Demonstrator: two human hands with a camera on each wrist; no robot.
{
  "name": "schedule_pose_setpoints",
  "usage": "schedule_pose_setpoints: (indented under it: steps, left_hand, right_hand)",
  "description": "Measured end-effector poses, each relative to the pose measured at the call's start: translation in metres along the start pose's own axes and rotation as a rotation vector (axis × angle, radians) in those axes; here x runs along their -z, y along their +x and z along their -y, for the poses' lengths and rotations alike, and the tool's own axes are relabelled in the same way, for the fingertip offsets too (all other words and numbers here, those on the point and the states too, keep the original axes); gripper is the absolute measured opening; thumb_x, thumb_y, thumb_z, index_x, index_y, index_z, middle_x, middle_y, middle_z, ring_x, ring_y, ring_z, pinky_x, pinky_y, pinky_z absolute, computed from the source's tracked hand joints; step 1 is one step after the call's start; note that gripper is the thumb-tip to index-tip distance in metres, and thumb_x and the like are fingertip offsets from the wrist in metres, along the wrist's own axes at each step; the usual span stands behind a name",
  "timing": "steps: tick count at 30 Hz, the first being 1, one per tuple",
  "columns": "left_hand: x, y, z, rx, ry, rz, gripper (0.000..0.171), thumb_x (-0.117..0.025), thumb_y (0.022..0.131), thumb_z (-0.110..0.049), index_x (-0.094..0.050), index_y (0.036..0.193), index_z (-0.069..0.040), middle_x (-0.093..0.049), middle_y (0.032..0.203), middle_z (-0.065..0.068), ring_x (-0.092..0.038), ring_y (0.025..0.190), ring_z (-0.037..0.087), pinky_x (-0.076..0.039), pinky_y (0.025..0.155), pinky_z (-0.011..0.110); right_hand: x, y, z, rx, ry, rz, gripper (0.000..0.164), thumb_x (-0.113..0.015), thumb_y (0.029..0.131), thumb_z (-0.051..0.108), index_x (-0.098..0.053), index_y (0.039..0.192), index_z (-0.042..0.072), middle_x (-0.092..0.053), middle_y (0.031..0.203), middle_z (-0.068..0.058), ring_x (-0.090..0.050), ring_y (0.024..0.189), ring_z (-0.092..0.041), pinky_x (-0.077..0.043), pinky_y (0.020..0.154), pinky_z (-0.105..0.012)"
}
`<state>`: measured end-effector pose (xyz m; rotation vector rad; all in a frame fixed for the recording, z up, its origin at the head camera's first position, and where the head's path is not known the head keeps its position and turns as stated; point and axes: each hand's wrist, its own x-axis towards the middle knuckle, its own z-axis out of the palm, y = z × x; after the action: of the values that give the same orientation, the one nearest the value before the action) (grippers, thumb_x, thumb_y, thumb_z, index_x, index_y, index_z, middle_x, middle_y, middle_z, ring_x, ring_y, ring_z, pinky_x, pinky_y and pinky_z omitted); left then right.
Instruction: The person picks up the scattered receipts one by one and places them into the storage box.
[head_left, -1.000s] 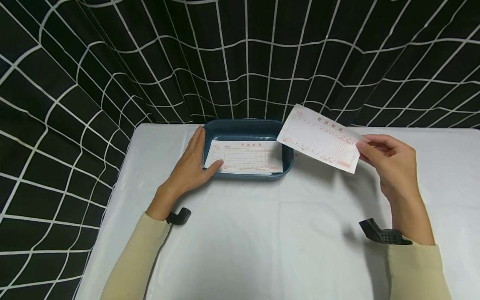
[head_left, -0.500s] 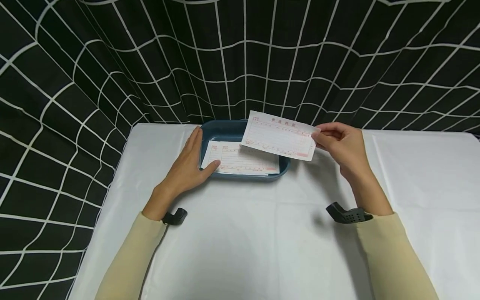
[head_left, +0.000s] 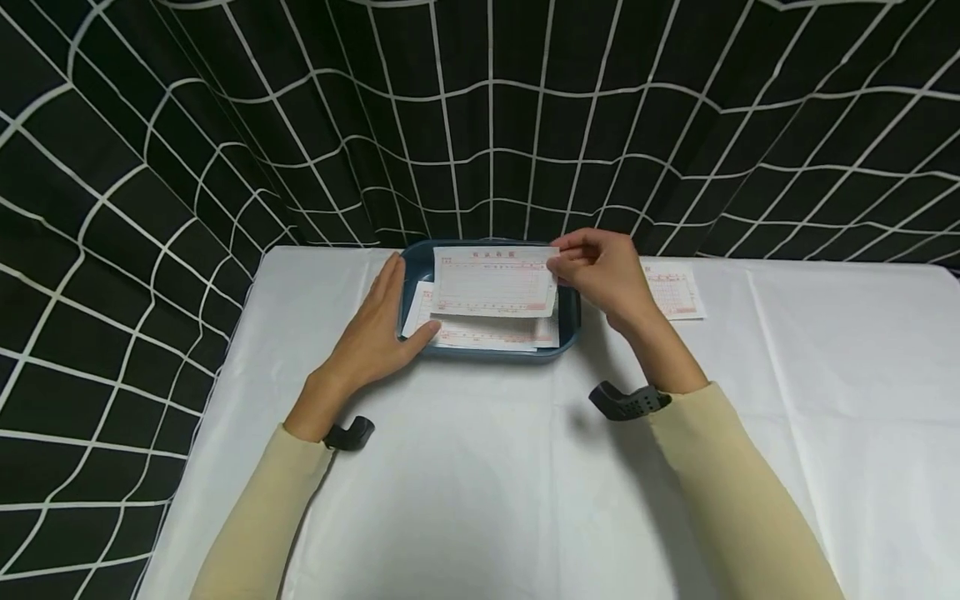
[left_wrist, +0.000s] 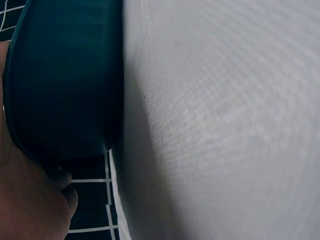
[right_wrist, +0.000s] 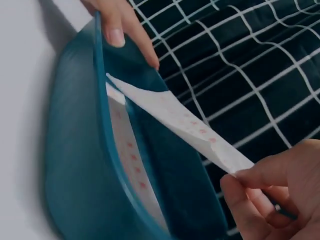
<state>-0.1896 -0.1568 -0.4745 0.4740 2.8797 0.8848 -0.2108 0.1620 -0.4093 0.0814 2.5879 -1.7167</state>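
A dark blue plastic tray (head_left: 487, 356) stands near the table's back edge, with red-printed paper receipt slips (head_left: 487, 333) lying in it. My right hand (head_left: 607, 279) pinches one receipt slip (head_left: 495, 282) by its right end, between thumb and fingers. That slip is above the tray and covers part of the slips inside; in the right wrist view it is seen tilted over the tray's opening. At the tray's left end rests my left hand (head_left: 375, 321), its fingers fairly straight along the outer side and its thumb over the front rim.
Another receipt slip (head_left: 675, 292) lies on the white tablecloth (head_left: 465, 483) right of the tray, partly hidden by my right hand. A black curtain with a white grid (head_left: 487, 125) rises behind the table and along its left side.
My right hand has moved left, carrying the receipt slip from beside the tray to above it. The slip on the cloth at the right has come into sight. My left hand stays put.
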Motion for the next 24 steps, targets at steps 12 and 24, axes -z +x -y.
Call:
schedule_pose_setpoints:
  steps: [12,24]
  left_hand:
    - [0.002,0.0,0.001,0.005,0.003,-0.004,0.105,-0.065,0.098,-0.053,-0.005,0.171,-0.007,0.0,0.181,0.008,-0.013,0.168,0.031,-0.021,0.134,0.054]
    - [0.0,0.0,0.0,0.005,0.0,-0.006,0.105,-0.065,0.099,-0.053,-0.003,0.171,-0.008,-0.001,0.181,0.01,-0.012,0.168,0.031,-0.021,0.134,0.054]
  right_hand:
    - [-0.006,0.002,0.008,0.145,-0.136,-0.038,0.048,-0.071,0.101,0.018,-0.058,0.145,0.001,-0.06,0.149,-0.021,-0.059,0.139,-0.035,-0.047,0.12,-0.047]
    - [0.043,-0.01,-0.02,0.159,-0.218,-0.074,0.047,-0.066,0.104,0.023,-0.059,0.144,0.0,-0.059,0.15,-0.022,-0.058,0.141,-0.039,-0.046,0.119,-0.054]
